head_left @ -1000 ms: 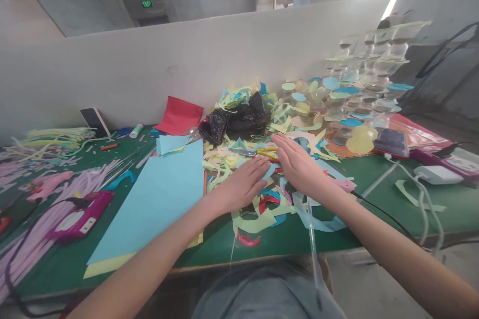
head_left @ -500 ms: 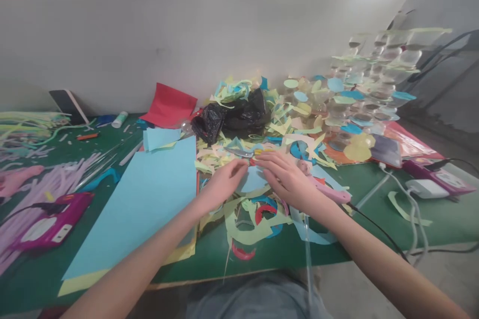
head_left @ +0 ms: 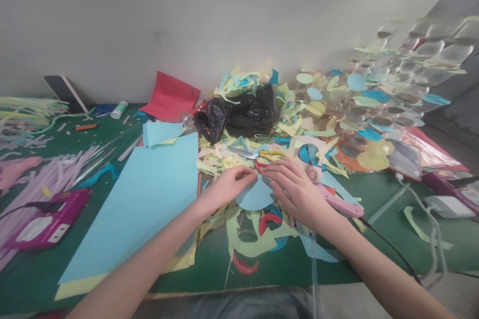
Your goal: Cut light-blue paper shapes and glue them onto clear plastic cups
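Observation:
Between my hands lies a blue paper piece (head_left: 256, 196) with a rounded lower edge, on top of paper scraps. My left hand (head_left: 231, 184) is closed at its left edge, thumb and fingers pinched together on it. Reaching over its upper right side, my right hand (head_left: 297, 190) has its fingers stretched out; the thumb is hidden. Just beyond the fingertips are scissors (head_left: 250, 154) with yellow and red handles. A pink glue gun (head_left: 342, 204) rests beside my right wrist. Below the blue piece, a pale green cut-out sheet (head_left: 247, 246) and a red curved scrap (head_left: 245, 264) lie on the table.
Large blue sheets (head_left: 138, 209) are stacked left of my hands. A black plastic bag (head_left: 250, 112) sits among scraps behind them. Stacked clear cups (head_left: 430, 50) with paper discs rise at right. Magenta power strips (head_left: 56, 222), cables and pipe cleaners (head_left: 63, 179) lie around.
The view has tilted down and shifted slightly left. More of the blue paper piece's rounded edge shows between my hands, which stay close together around it.

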`<state>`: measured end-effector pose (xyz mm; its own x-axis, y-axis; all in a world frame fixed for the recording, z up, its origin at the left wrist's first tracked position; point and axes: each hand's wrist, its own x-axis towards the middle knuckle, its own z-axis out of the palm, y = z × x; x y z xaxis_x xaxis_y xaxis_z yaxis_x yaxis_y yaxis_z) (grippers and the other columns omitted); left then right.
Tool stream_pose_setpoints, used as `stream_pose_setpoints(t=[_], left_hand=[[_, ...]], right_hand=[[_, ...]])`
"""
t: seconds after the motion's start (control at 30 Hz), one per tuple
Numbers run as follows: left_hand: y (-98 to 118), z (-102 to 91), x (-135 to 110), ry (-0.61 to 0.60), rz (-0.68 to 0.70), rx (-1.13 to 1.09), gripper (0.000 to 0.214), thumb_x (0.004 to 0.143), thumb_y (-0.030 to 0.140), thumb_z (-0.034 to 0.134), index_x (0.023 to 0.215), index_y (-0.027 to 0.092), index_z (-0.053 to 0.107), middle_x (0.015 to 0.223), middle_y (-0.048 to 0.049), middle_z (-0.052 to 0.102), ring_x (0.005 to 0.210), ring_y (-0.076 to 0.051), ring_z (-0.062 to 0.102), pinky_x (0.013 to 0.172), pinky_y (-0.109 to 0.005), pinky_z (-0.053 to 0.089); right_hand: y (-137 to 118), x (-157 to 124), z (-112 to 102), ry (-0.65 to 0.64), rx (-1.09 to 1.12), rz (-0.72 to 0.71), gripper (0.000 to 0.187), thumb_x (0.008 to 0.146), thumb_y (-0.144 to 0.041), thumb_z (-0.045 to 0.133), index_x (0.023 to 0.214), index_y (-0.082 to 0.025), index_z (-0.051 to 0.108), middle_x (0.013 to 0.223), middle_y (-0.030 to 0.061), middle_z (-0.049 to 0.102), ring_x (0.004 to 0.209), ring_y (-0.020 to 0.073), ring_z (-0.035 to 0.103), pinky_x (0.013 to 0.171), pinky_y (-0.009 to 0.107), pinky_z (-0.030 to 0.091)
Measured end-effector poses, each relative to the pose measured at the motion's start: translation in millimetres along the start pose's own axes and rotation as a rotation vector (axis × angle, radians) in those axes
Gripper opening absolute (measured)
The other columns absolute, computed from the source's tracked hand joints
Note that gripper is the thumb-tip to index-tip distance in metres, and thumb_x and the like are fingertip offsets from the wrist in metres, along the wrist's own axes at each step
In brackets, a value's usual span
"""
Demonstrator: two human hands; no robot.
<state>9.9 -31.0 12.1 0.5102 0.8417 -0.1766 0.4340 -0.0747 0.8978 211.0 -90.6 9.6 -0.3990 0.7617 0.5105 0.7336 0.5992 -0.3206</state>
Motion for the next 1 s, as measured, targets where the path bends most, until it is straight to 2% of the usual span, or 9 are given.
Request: stream_pose_setpoints(t=[0.17, 0.3, 0.5, 0.73, 0.83, 1.0], left_hand=[[-0.8, -2.0, 1.2, -0.039, -0.024, 0.03, 0.036, 0.085, 0.056, 0.053, 0.089, 0.022, 0.064, 0.091, -0.0038, 0.069, 0.086, -0.02, 0.062, 0.073, -0.029, 0.047], [0.1, -3.9, 1.0, -0.048, -0.074, 0.016, 0.038, 0.086, 0.057, 0.051, 0.088, 0.021, 0.063, 0.084, -0.0015, 0.064, 0.077, -0.016, 0.058, 0.064, -0.026, 0.042], [4.2, -2.3, 0.8, -0.051, -0.141, -0.054, 0.034, 0.088, 0.053, 0.052, 0.089, 0.021, 0.061, 0.079, 0.0012, 0.059, 0.074, -0.015, 0.055, 0.063, -0.025, 0.04], [2.7, -6.8, 1.2, -0.121, -0.209, -0.175, 0.03, 0.088, 0.05, 0.055, 0.099, 0.023, 0.062, 0.092, -0.0009, 0.064, 0.088, -0.017, 0.059, 0.077, -0.027, 0.045], [1.8, -8.6, 0.7, -0.133, -0.244, -0.186, 0.031, 0.085, 0.049, 0.06, 0.102, 0.023, 0.062, 0.088, -0.0001, 0.062, 0.085, -0.017, 0.057, 0.074, -0.027, 0.044], [2.3, -9.0, 0.5, -0.141, -0.232, -0.185, 0.027, 0.087, 0.046, 0.059, 0.1, 0.023, 0.062, 0.082, 0.0018, 0.056, 0.078, -0.015, 0.052, 0.069, -0.025, 0.04]], right_hand=[[0.7, 0.2, 3.7, -0.053, 0.007, 0.005, 0.027, 0.101, -0.025, 0.042, 0.116, -0.02, 0.064, 0.116, 0.0096, 0.068, 0.119, 0.0279, 0.054, 0.102, 0.052, 0.046], [1.6, 0.7, 6.0, -0.063, -0.019, -0.006, 0.025, 0.099, -0.022, 0.046, 0.117, -0.015, 0.062, 0.118, 0.0113, 0.067, 0.119, 0.0284, 0.052, 0.103, 0.052, 0.045], [5.0, 1.3, 6.4, -0.075, -0.051, -0.014, 0.024, 0.097, -0.024, 0.05, 0.115, -0.014, 0.062, 0.12, 0.0124, 0.066, 0.119, 0.031, 0.051, 0.102, 0.055, 0.043], [8.1, 3.8, 5.8, -0.144, -0.023, 0.011, 0.027, 0.096, -0.025, 0.051, 0.118, -0.013, 0.061, 0.122, 0.0127, 0.065, 0.121, 0.0312, 0.05, 0.104, 0.056, 0.042], [8.2, 4.7, 5.4, -0.143, -0.014, 0.002, 0.027, 0.095, -0.023, 0.054, 0.118, -0.013, 0.061, 0.121, 0.0133, 0.066, 0.122, 0.0309, 0.05, 0.104, 0.056, 0.042], [7.5, 4.5, 3.8, -0.128, -0.049, -0.019, 0.029, 0.094, -0.025, 0.055, 0.12, -0.015, 0.062, 0.123, 0.0128, 0.066, 0.122, 0.0311, 0.05, 0.107, 0.058, 0.039]])
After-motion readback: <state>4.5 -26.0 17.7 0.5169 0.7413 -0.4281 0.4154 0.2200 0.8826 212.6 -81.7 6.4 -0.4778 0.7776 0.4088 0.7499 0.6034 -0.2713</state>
